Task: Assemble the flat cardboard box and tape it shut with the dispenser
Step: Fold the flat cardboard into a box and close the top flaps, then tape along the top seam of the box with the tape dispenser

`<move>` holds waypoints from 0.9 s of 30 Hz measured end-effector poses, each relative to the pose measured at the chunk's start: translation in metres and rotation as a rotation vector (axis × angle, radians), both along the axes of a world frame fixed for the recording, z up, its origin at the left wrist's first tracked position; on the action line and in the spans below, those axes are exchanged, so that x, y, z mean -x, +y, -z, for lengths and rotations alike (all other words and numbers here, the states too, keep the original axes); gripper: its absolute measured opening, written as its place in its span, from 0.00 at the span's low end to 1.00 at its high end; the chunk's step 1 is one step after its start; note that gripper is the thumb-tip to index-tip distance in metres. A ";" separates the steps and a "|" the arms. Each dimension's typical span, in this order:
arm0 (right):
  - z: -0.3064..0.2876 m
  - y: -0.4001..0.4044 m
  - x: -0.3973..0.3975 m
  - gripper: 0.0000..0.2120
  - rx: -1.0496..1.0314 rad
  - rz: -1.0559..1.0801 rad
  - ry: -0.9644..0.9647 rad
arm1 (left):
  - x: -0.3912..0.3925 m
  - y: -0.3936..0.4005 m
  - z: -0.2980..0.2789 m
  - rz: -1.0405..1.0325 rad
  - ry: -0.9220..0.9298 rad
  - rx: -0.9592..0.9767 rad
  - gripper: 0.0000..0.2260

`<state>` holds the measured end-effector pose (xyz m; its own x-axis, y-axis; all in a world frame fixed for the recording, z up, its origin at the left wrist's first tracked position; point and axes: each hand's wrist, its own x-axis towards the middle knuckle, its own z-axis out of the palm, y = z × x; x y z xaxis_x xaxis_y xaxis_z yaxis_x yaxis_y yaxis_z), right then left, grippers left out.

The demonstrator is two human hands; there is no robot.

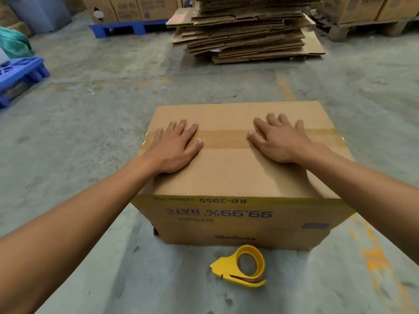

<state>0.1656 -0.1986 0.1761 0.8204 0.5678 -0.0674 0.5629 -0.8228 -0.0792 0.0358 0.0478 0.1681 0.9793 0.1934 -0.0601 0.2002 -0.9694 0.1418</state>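
Observation:
An assembled brown cardboard box stands on the concrete floor with its top flaps closed. A strip of clear tape runs left to right across the top seam. My left hand lies flat on the left part of the top, fingers straight over the tape. My right hand presses flat on the right part, fingers spread across the tape. A yellow tape dispenser lies on the floor in front of the box, held by neither hand.
A tall stack of flat cardboard sits on the floor behind the box. Blue pallets stand at the left and another blue pallet with printed boxes at the back. A wooden pallet holds boxes at the back right.

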 end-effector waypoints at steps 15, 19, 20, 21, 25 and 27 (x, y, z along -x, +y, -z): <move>0.079 0.012 0.180 0.11 -0.418 -1.147 -0.039 | -0.004 0.000 0.005 0.007 -0.061 -0.020 0.27; 0.155 -0.021 0.183 0.25 0.167 -0.771 0.223 | -0.005 0.001 0.005 0.006 -0.066 -0.012 0.28; 0.166 -0.033 0.179 0.30 0.254 -0.720 0.235 | -0.005 0.001 0.006 0.007 -0.068 -0.013 0.28; 0.176 -0.044 0.174 0.34 0.308 -0.701 0.229 | -0.004 0.000 0.006 0.008 -0.069 -0.014 0.28; 0.199 -0.061 0.163 0.40 0.361 -0.816 0.185 | -0.005 -0.001 0.007 0.005 -0.073 -0.015 0.28; 0.201 -0.059 0.166 0.40 0.375 -0.792 0.261 | -0.006 0.000 0.008 0.004 -0.075 -0.013 0.28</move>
